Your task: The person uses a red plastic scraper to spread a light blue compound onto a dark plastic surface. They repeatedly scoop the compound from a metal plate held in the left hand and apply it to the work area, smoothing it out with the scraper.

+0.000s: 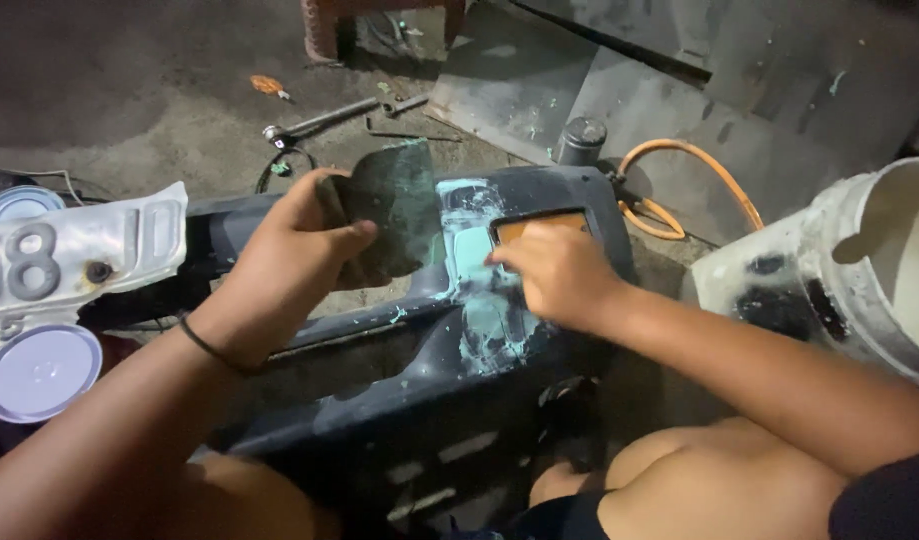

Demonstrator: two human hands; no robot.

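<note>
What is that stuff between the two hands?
In the head view, smeared pale green paste on the dark plastic panel lies between the left hand and right hand.

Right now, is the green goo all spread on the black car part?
Partly. Pale green filler already covers a patch of the dark panel. The right hand presses a small spreader onto it; the left hand holds a dark board. The smears below look rough and uneven.

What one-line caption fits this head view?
Left hand holds a dark flat pad while right hand presses on the pale green filler smeared on a dark bumper panel.
</note>
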